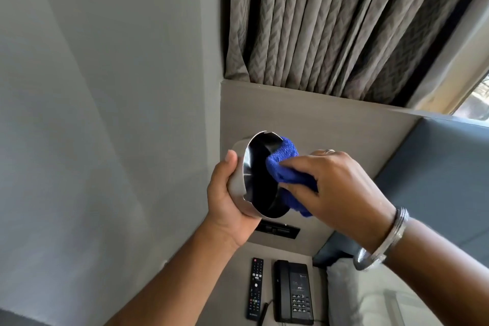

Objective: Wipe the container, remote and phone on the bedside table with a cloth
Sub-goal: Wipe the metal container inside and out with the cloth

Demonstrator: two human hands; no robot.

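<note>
My left hand holds a round steel container up in the air, tilted so its dark inside faces right. My right hand grips a blue cloth and presses it against the container's rim and inner wall. Below, on the bedside table, a black remote lies lengthwise. A black corded phone rests just right of it.
A grey wall fills the left. Patterned curtains hang above a beige headboard panel with a dark socket strip. A white pillow and the bed lie right of the table. Bangles circle my right wrist.
</note>
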